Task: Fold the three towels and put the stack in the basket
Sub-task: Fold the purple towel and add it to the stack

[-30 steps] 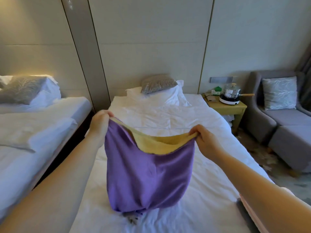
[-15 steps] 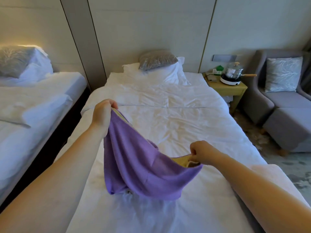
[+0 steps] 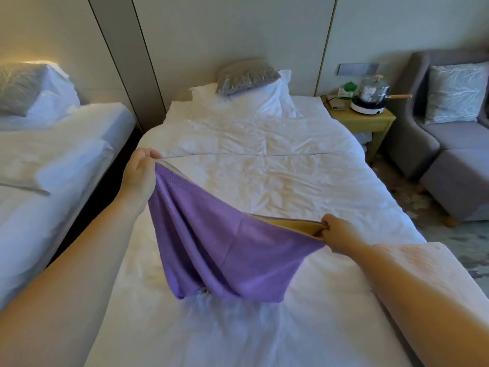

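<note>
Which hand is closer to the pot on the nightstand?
Right. The right hand grips the towel nearer the pot; the left hand grips it across the bed.

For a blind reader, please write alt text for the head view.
The left hand and right hand each pinch a top corner of a purple towel above a white bed; its lower edge touches the bed. A pot stands on a table beside the bed.

Both arms out; L grip [image 3: 140, 173] high, R grip [image 3: 341, 234] low, pinching.
</note>
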